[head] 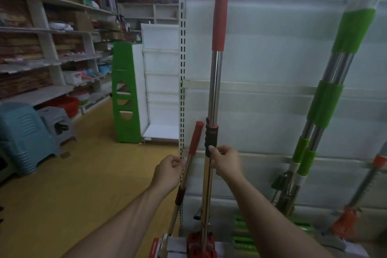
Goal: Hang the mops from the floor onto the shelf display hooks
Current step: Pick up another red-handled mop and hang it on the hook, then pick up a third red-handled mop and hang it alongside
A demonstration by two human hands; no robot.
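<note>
A tall red-handled mop (216,81) stands upright against the white shelf panel (272,52), its red grip near the panel's top. My right hand (225,162) grips its steel shaft just below the black collar. A shorter red-handled mop (193,142) leans to its left; my left hand (168,172) holds that shaft below the red grip. Both mop heads (199,245) sit at the floor by the shelf base. Whether the tall mop's top is on a hook is hidden.
Two green-handled mops (326,98) hang on the panel to the right, with an orange-headed mop (347,218) beyond them. Blue and grey plastic stools (31,132) and stocked wall shelves (48,63) line the left. A green-sided empty shelf unit (125,94) stands behind, across yellow floor (83,174).
</note>
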